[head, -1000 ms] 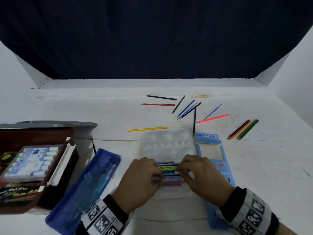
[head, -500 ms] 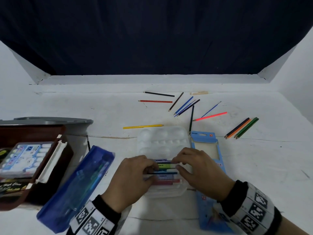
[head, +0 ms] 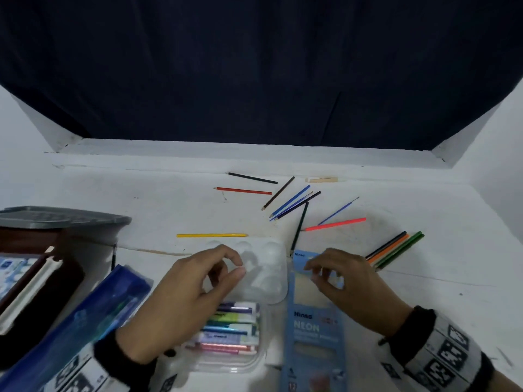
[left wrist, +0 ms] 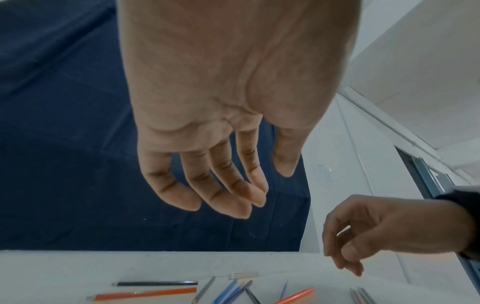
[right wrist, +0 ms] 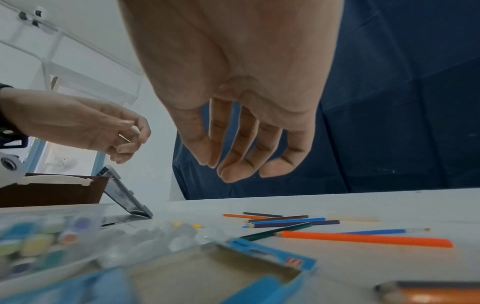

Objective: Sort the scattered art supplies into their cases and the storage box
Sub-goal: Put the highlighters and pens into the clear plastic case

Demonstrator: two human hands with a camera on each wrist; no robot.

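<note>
Several paint tubes [head: 230, 328] lie side by side in a clear plastic case [head: 235, 363], whose lid with round wells [head: 268, 270] is folded open behind it. My left hand [head: 239, 267] hovers over that lid, fingers loosely curled and holding nothing; the left wrist view shows the same empty hand [left wrist: 259, 191]. Equally empty, my right hand [head: 314, 274] hangs over the top of the blue NEON pencil box [head: 314, 326], fingers relaxed [right wrist: 233, 174]. Several coloured pencils lie loose behind: yellow [head: 212, 235], red [head: 243, 190], neon pink [head: 336, 224], and a green-orange bunch [head: 396, 250].
A brown storage box [head: 65, 278] with a marker set inside stands at the left, its grey lid [head: 65, 219] behind it. A blue pouch [head: 93, 321] leans against it. A beige stick [head: 325, 179] and a blue brush [head: 338, 211] lie near the back edge.
Both hands have let go of the paint tubes, risen off the case and moved forward and apart. The tubes stay in the case.
</note>
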